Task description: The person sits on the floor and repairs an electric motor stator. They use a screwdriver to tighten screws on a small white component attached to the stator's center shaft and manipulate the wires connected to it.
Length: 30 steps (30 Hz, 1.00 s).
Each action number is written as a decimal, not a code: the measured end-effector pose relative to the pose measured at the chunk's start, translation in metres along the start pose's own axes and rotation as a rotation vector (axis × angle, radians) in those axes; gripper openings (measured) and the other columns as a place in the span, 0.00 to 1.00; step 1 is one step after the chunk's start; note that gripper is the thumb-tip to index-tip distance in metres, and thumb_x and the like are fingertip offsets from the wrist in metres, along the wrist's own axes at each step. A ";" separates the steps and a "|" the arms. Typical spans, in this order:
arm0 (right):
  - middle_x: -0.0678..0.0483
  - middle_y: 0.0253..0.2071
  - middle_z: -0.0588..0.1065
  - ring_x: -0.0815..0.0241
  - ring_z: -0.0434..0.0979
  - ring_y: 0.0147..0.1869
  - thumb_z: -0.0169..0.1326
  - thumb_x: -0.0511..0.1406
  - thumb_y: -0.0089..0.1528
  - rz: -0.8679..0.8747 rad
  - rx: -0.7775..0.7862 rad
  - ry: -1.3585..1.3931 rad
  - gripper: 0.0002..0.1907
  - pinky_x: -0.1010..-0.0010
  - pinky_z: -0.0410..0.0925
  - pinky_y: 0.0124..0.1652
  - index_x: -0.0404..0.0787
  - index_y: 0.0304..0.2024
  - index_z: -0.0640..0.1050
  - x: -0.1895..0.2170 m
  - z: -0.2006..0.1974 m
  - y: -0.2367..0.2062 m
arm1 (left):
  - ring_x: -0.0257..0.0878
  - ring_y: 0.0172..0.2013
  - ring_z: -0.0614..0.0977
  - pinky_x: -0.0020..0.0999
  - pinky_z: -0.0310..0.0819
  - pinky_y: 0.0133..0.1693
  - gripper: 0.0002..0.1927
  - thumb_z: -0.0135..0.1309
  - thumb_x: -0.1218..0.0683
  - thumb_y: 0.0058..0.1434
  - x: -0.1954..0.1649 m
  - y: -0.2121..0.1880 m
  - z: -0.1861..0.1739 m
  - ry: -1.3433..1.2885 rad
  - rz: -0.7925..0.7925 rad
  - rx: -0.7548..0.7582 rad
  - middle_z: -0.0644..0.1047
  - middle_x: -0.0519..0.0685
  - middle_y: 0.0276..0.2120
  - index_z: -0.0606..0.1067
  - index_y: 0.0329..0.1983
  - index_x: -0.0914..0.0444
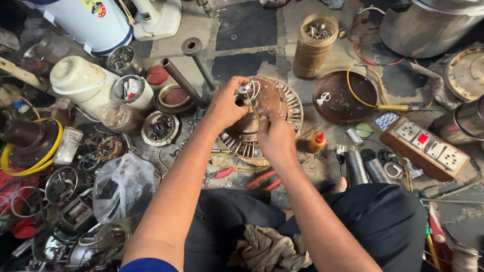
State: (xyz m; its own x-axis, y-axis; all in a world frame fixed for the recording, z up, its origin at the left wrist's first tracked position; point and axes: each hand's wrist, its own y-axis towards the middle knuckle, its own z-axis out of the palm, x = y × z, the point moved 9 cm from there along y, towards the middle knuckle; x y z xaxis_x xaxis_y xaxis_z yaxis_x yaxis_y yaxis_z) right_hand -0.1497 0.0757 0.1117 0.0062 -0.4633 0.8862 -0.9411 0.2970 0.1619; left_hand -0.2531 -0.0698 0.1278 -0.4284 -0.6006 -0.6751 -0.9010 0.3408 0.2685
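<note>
A round brown fan motor (282,103) with a ring of metal fins lies on the floor in front of me. My left hand (226,105) grips the hub at its middle, where thin white wires (250,90) stick up. My right hand (275,135) rests on the motor's near side, its fingers pinched on a thin yellowish wire beside the hub. What the fingertips hold beyond that is too small to tell.
A brown motor cover (337,103) with a yellow cable lies to the right, then a wooden switch board (428,146). A ribbed jar of screws (314,45) stands behind. Tins of parts, two pipes (199,63), a plastic bag (123,189) and red-handled pliers (264,179) crowd the floor.
</note>
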 end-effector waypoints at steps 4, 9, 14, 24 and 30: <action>0.39 0.31 0.78 0.41 0.81 0.35 0.60 0.35 0.55 -0.140 -0.050 -0.072 0.14 0.54 0.72 0.36 0.40 0.43 0.82 0.009 -0.006 -0.001 | 0.52 0.54 0.82 0.42 0.75 0.52 0.36 0.73 0.59 0.45 0.004 -0.001 0.001 -0.032 -0.032 0.009 0.81 0.55 0.50 0.71 0.58 0.58; 0.42 0.33 0.80 0.44 0.83 0.39 0.56 0.37 0.64 -0.025 -0.024 -0.030 0.10 0.58 0.73 0.40 0.40 0.44 0.81 0.000 -0.005 0.004 | 0.53 0.54 0.82 0.42 0.76 0.53 0.36 0.73 0.58 0.45 0.003 -0.001 0.000 -0.015 0.013 0.000 0.81 0.55 0.51 0.70 0.58 0.58; 0.43 0.31 0.81 0.49 0.84 0.34 0.58 0.39 0.61 0.060 0.022 -0.010 0.12 0.60 0.74 0.38 0.40 0.44 0.81 -0.008 -0.003 0.005 | 0.56 0.53 0.80 0.45 0.74 0.53 0.37 0.73 0.58 0.45 0.007 -0.001 0.001 0.028 0.011 0.003 0.81 0.56 0.51 0.70 0.59 0.58; 0.51 0.25 0.78 0.58 0.79 0.27 0.60 0.37 0.60 0.020 0.027 -0.034 0.11 0.65 0.71 0.33 0.40 0.44 0.82 -0.010 -0.002 0.007 | 0.53 0.54 0.81 0.42 0.75 0.53 0.37 0.72 0.58 0.46 0.004 -0.001 -0.001 -0.024 -0.009 0.032 0.80 0.56 0.52 0.69 0.59 0.57; 0.52 0.20 0.76 0.62 0.73 0.23 0.61 0.37 0.59 0.106 0.105 -0.031 0.11 0.66 0.67 0.28 0.39 0.42 0.82 -0.011 0.002 0.006 | 0.53 0.54 0.82 0.42 0.76 0.53 0.36 0.70 0.58 0.47 0.004 0.000 -0.002 -0.022 -0.024 0.065 0.81 0.56 0.51 0.69 0.59 0.58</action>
State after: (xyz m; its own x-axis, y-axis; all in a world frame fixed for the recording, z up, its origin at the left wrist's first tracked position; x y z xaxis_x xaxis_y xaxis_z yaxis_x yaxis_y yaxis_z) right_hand -0.1561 0.0812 0.1018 -0.1036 -0.4598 0.8820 -0.9660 0.2576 0.0208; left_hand -0.2546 -0.0734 0.1261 -0.4049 -0.5935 -0.6956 -0.9041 0.3736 0.2074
